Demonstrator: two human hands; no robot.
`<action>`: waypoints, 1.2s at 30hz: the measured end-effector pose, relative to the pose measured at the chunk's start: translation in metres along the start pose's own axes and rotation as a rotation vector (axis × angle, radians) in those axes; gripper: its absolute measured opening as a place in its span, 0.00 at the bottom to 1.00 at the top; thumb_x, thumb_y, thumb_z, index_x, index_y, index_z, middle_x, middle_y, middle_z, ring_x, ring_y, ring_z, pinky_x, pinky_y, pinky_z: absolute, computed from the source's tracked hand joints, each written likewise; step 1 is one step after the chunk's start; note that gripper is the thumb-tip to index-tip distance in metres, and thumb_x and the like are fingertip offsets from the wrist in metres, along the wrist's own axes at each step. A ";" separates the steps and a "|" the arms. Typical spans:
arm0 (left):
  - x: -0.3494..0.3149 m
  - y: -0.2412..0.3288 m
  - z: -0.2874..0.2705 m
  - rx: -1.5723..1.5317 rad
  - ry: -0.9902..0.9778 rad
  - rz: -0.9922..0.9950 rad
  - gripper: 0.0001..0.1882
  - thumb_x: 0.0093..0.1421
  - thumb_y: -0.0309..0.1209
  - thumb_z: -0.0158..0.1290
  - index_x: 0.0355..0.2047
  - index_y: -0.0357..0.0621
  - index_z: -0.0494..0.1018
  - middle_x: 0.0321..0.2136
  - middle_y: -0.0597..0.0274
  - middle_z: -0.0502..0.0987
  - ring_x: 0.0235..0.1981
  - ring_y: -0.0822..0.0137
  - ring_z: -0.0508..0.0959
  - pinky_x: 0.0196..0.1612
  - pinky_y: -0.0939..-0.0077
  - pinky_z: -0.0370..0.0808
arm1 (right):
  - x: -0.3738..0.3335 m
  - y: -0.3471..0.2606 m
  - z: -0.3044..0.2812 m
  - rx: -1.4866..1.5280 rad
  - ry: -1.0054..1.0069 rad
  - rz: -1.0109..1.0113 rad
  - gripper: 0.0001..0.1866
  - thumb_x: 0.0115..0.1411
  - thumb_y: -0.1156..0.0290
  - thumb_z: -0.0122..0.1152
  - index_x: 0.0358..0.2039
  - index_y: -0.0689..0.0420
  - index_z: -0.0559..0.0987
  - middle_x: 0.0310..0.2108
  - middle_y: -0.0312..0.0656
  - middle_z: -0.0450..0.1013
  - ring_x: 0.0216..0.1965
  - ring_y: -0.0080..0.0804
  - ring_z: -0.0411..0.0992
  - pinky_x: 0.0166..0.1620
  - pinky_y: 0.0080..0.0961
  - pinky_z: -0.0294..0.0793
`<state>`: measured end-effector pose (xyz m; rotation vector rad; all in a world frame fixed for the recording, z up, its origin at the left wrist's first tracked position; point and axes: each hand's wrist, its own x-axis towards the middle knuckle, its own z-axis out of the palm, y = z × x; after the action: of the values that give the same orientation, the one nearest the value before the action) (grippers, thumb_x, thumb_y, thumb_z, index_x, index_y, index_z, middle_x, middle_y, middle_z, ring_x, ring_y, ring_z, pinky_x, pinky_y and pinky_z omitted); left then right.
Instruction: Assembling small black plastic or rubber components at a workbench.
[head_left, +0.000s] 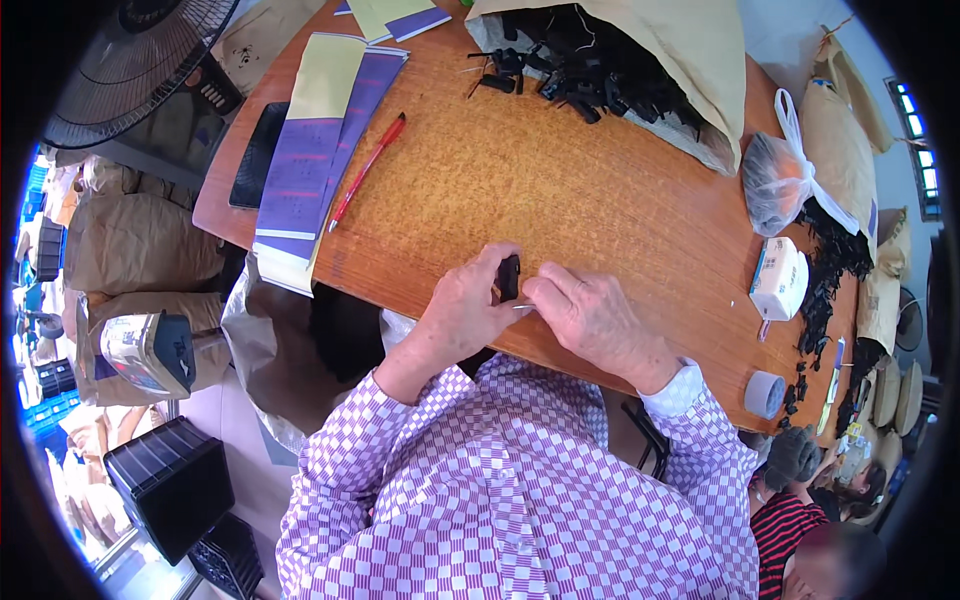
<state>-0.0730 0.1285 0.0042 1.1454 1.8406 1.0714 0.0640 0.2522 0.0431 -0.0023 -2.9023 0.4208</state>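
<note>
Nearest the camera: checked shirt (500, 520), both elbows bent. I see the left hand (462, 300) pinching a small upright black piece (509, 278) between thumb and fingers, over the worktop (560, 200) near its front edge. Right hand (595, 315): fingers curled, back facing up, grip pressed together on what looks like a thin pale sliver (521, 307) by the left thumb. Contact point partly hidden. My judgement: keep the left grip firm, steady both wrists, work the sliver with small, straight fingertip movements; twisting risks a slip.
</note>
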 end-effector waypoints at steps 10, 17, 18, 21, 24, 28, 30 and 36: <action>-0.020 -0.017 0.000 -0.408 0.166 -0.024 0.21 0.56 0.17 0.53 0.49 0.42 0.63 0.26 0.66 0.72 0.25 0.78 0.75 0.28 0.84 0.74 | 0.008 -0.015 0.037 0.917 0.196 0.574 0.12 0.66 0.64 0.50 0.40 0.60 0.71 0.21 0.31 0.62 0.23 0.15 0.61 0.25 0.16 0.62; -0.022 -0.020 -0.006 -0.463 0.171 -0.006 0.16 0.56 0.14 0.50 0.42 0.42 0.62 0.27 0.68 0.70 0.27 0.80 0.74 0.29 0.86 0.73 | 0.016 -0.025 0.052 0.897 0.137 0.512 0.13 0.68 0.63 0.46 0.40 0.60 0.71 0.22 0.32 0.65 0.24 0.20 0.64 0.29 0.18 0.65; -0.022 -0.021 -0.006 -0.465 0.170 -0.007 0.16 0.56 0.14 0.50 0.42 0.42 0.62 0.27 0.68 0.70 0.27 0.80 0.74 0.29 0.86 0.73 | 0.018 -0.027 0.050 0.876 0.132 0.503 0.12 0.67 0.64 0.46 0.39 0.61 0.71 0.22 0.34 0.66 0.25 0.22 0.65 0.30 0.20 0.66; -0.022 -0.021 -0.007 -0.385 0.196 0.037 0.17 0.55 0.14 0.51 0.42 0.43 0.62 0.26 0.68 0.70 0.26 0.80 0.73 0.29 0.86 0.71 | 0.020 -0.030 0.043 0.851 0.072 0.522 0.11 0.67 0.65 0.47 0.39 0.61 0.72 0.23 0.39 0.67 0.26 0.25 0.67 0.30 0.23 0.67; -0.022 -0.017 -0.005 -0.178 0.198 0.016 0.17 0.54 0.14 0.52 0.40 0.43 0.62 0.24 0.66 0.70 0.25 0.78 0.72 0.27 0.83 0.70 | 0.017 -0.029 0.046 0.848 0.060 0.536 0.11 0.66 0.67 0.47 0.38 0.62 0.72 0.24 0.42 0.69 0.26 0.28 0.68 0.31 0.26 0.68; -0.022 -0.006 -0.001 -0.037 0.244 0.045 0.16 0.52 0.19 0.53 0.40 0.42 0.61 0.27 0.46 0.73 0.30 0.43 0.75 0.29 0.59 0.71 | 0.014 -0.029 0.051 0.820 0.136 0.514 0.10 0.66 0.68 0.47 0.37 0.62 0.72 0.24 0.44 0.70 0.26 0.32 0.70 0.30 0.28 0.68; -0.021 -0.003 0.002 0.046 0.262 0.082 0.17 0.52 0.19 0.52 0.40 0.42 0.61 0.28 0.45 0.73 0.31 0.41 0.75 0.29 0.57 0.71 | 0.014 -0.030 0.050 0.834 0.163 0.538 0.08 0.65 0.70 0.48 0.36 0.62 0.72 0.23 0.50 0.70 0.25 0.39 0.71 0.29 0.30 0.68; -0.014 0.009 0.010 0.140 0.265 0.148 0.16 0.54 0.20 0.51 0.42 0.42 0.61 0.28 0.49 0.73 0.27 0.51 0.77 0.27 0.61 0.71 | 0.003 -0.026 0.049 0.961 0.271 0.576 0.09 0.66 0.69 0.48 0.37 0.61 0.72 0.24 0.43 0.70 0.23 0.31 0.69 0.26 0.26 0.66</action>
<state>-0.0566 0.1207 0.0102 1.2882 2.0888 1.2442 0.0515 0.2139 0.0055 -0.6787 -2.1157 1.6868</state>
